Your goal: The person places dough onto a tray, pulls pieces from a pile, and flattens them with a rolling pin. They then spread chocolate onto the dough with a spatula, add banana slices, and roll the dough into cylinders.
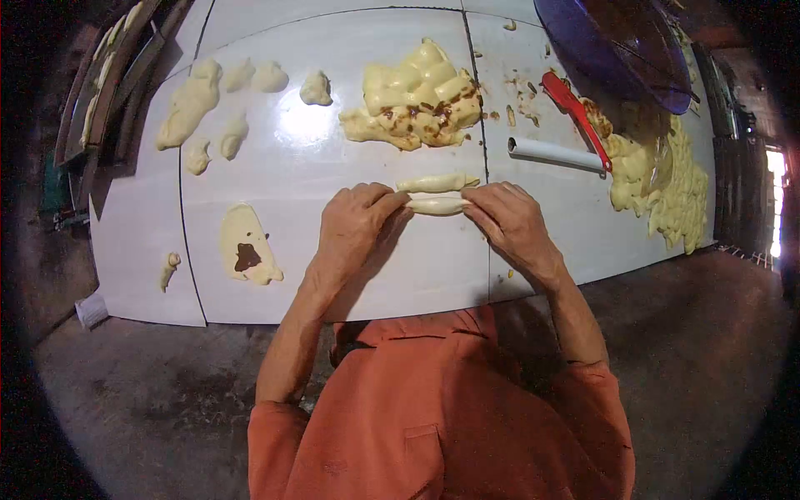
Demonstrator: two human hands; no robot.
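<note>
My left hand [354, 218] and my right hand [510, 218] pinch the two ends of a pale dough roll [438, 205] between them, low over the white table [392, 275]. Just beyond it lies a second dough roll [437, 182], close to the first. A flattened piece of dough [233, 227] with a dark brown filling [247, 257] on it lies to the left of my left hand. Farther back, ahead of my hands, sits a heap of yellow dough [417, 83] with brown smears. Fingertips cover the ends of the held roll.
Several dough lumps [192, 108] lie at the back left, and a small dough scrap [170, 271] at the front left. To the right are a white tube [554, 153], a red-handled tool [575, 112], a dough sheet [679, 183] and a blue basin [600, 58]. Wooden trays [104, 100] stand far left.
</note>
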